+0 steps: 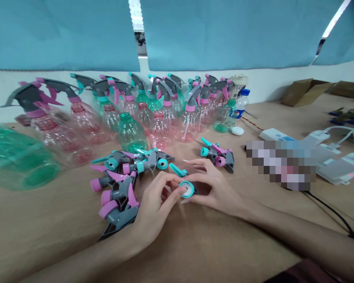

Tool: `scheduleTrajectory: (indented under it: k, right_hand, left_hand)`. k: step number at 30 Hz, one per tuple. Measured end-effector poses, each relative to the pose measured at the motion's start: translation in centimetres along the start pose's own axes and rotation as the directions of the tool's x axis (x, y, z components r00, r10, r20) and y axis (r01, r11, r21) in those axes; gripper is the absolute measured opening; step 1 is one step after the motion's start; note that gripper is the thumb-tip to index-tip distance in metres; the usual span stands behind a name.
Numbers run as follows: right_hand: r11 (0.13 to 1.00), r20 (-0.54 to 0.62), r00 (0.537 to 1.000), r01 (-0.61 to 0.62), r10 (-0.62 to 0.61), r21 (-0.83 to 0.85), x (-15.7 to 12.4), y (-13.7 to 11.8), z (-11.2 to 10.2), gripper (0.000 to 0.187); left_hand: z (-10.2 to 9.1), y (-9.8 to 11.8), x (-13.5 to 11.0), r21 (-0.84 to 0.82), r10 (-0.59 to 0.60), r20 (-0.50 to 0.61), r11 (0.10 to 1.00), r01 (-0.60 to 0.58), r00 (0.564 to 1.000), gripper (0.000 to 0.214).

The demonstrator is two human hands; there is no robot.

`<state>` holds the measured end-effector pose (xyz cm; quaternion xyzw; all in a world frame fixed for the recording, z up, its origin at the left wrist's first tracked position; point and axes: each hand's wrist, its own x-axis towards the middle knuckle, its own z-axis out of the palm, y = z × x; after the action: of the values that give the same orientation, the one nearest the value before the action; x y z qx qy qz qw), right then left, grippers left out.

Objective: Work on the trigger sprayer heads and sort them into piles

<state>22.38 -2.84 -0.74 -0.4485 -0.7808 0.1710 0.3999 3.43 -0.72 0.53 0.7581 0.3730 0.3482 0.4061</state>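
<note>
My right hand (212, 184) grips a grey spray trigger head with a teal collar (187, 189), its teal lever pointing up and left. The collar's open end faces me with a white disc inside it. My left hand (156, 204) meets it from the left, thumb and fingertips pinched on the collar's rim and the white disc. Both hands rest low over the brown table (194, 251). A pile of loose trigger heads (120, 184) with pink and teal collars lies just left of my left hand.
Two more trigger heads (218, 155) lie beyond my right hand. Many pink and green spray bottles (153, 118) stand at the back; empty ones (14, 161) lie at the left. A small water bottle (240, 103), white devices (333, 157) with cables and cardboard (303, 91) sit right.
</note>
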Motion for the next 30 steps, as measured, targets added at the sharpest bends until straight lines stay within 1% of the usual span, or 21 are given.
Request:
scheduleTrajectory:
  k: [3, 5, 8, 10, 15, 22, 27, 30]
  right_hand:
    - [1.000, -0.014, 1.000, -0.010, 0.010, 0.006, 0.0, 0.1, 0.0, 0.029]
    - [1.000, -0.016, 1.000, -0.019, 0.020, 0.014, 0.0, 0.2, 0.0, 0.028]
    - [0.999, -0.010, 1.000, -0.029, 0.029, 0.025, 0.0, 0.3, -0.1, 0.026]
    - [0.999, -0.006, 1.000, -0.026, 0.027, 0.031, 0.0, 0.4, -0.1, 0.027]
    - [0.999, -0.013, 1.000, -0.010, 0.011, 0.041, 0.0, 0.6, 0.0, 0.027]
    - [0.999, -0.017, 1.000, 0.011, -0.010, 0.045, -0.1, 0.9, 0.1, 0.026]
    - [0.999, -0.010, 1.000, 0.014, -0.013, 0.036, -0.2, 1.0, 0.2, 0.027]
    - [0.999, -0.019, 1.000, 0.021, -0.021, 0.030, -0.2, 1.0, 0.2, 0.027]
  left_hand:
    - [-0.1, 0.1, -0.2, 0.027, 0.047, -0.018, 0.999, -0.047, 0.999, 0.008]
    - [-0.2, 0.2, -0.5, 0.101, 0.121, -0.021, 0.988, -0.118, 0.992, 0.011]
    - [-0.3, 0.3, -0.9, 0.244, 0.278, 0.050, 0.928, -0.281, 0.959, 0.014]
    - [-0.3, 0.3, -1.0, 0.315, 0.331, 0.108, 0.883, -0.348, 0.937, 0.015]
    - [-0.1, 0.3, -0.8, 0.415, 0.309, 0.149, 0.842, -0.343, 0.939, 0.016]
    - [0.2, 0.0, -0.8, 0.370, 0.338, 0.169, 0.849, -0.377, 0.926, 0.015]
    - [0.2, -0.3, -0.9, 0.345, 0.310, 0.182, 0.868, -0.356, 0.933, 0.016]
    - [0.2, -0.4, -1.0, 0.344, 0.300, 0.178, 0.873, -0.345, 0.937, 0.013]
